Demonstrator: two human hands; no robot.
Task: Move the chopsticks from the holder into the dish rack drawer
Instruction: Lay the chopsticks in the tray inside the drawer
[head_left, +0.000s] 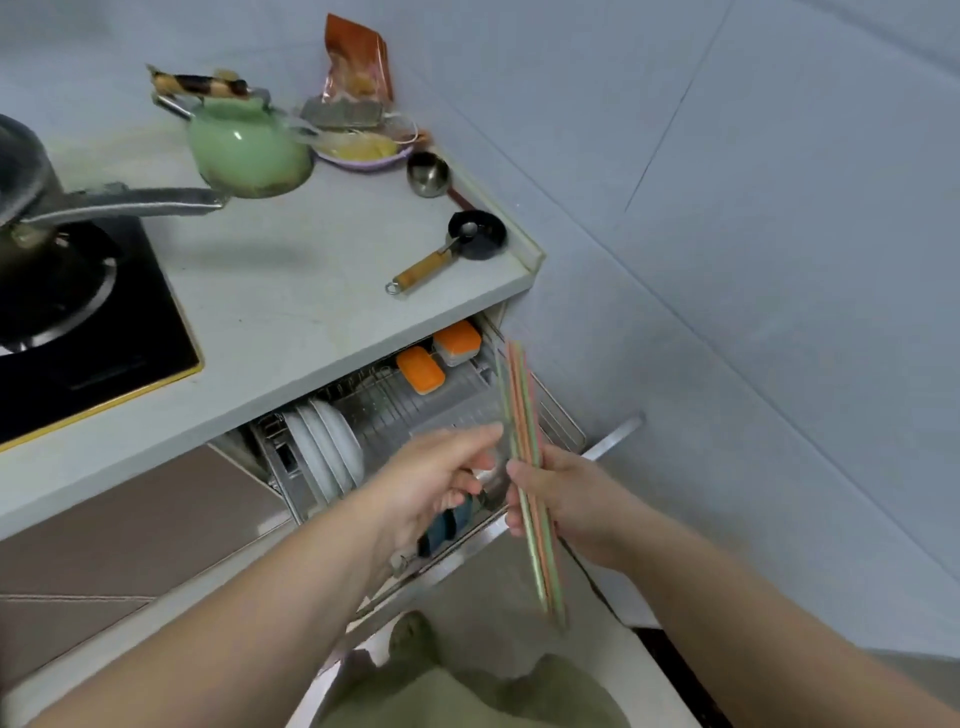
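Note:
A bundle of several pastel chopsticks (524, 415), green, pink and orange, stands nearly upright above the pulled-out dish rack drawer (447, 400). My right hand (566, 499) is shut around the bundle's middle. My left hand (441, 483) hovers just left of the bundle, fingertips touching or almost touching the sticks near a blurred grey object; whether it grips them is unclear. The chopstick holder is not identifiable. Under my left hand a dark blue item (447, 525) lies in the drawer's front part.
White plates (327, 447) stand on edge in the drawer's left side, two orange-lidded boxes (441, 353) at its back. Above, the countertop (291, 291) carries a green kettle (249, 148), a small black pan (475, 234), a steel cup (427, 174) and a hob (78, 332). A tiled wall (727, 208) is right.

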